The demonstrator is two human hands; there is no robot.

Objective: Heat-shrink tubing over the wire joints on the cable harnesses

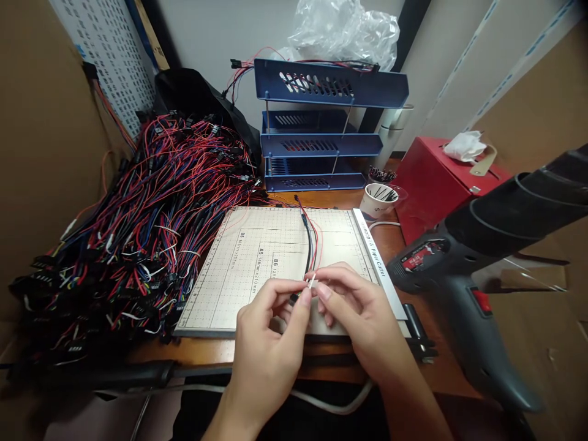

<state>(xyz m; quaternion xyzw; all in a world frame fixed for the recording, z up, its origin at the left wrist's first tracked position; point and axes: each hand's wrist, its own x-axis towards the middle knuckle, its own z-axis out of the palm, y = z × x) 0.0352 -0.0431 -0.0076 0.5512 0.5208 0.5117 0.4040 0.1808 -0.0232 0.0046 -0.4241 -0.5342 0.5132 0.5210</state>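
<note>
A wire harness (309,245) with black sheathing and thin red wires runs down the board to my fingertips. My left hand (271,343) pinches the near end of the harness between thumb and index finger. From the other side, my right hand (367,315) has its thumb and fingers closed at the same spot. A small whitish piece (313,282) shows between the fingertips; its exact kind is hard to make out. Under the harness lies a paper cutter board (220,275) with printed grid lines. A dark end of the harness is partly hidden by my left fingers.
A big heap of wire harnesses (184,177) covers the left side. Blue tiered trays (321,144) stand behind the board. At right are a paper cup (377,208) of thin black pieces, a red box (425,177) and a large pistol-shaped heat gun (463,294).
</note>
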